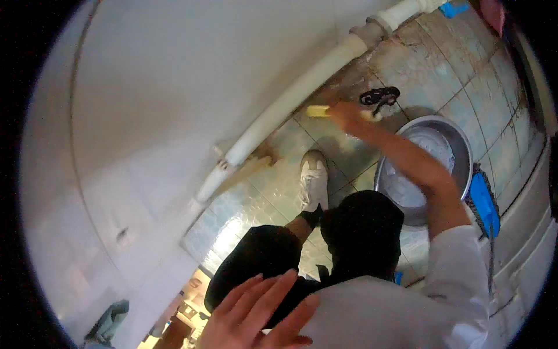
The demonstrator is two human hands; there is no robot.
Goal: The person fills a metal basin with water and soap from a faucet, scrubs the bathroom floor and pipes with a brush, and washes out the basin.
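Note:
My right hand (347, 118) reaches down toward the tiled floor beside the pipe, its fingers wrapped round a yellow brush (318, 111). The brush's yellow end sticks out left of the hand, and a pale part shows on the other side; the hand hides its middle. A dark, wet-looking object (379, 95) with light specks lies on the floor just beyond this hand; its kind is unclear. Under my right forearm stands a metal basin (465, 152) with foamy water (431, 142). My left hand (256, 314) is near my lap, fingers spread, holding nothing.
A pale pipe (296, 96) runs along the foot of the white wall (174, 87). Brown dirt marks the floor tiles (459, 64) beside it. A blue-backed broom or mop head (482, 200) lies right of the basin. My shoe (314, 180) is between pipe and basin.

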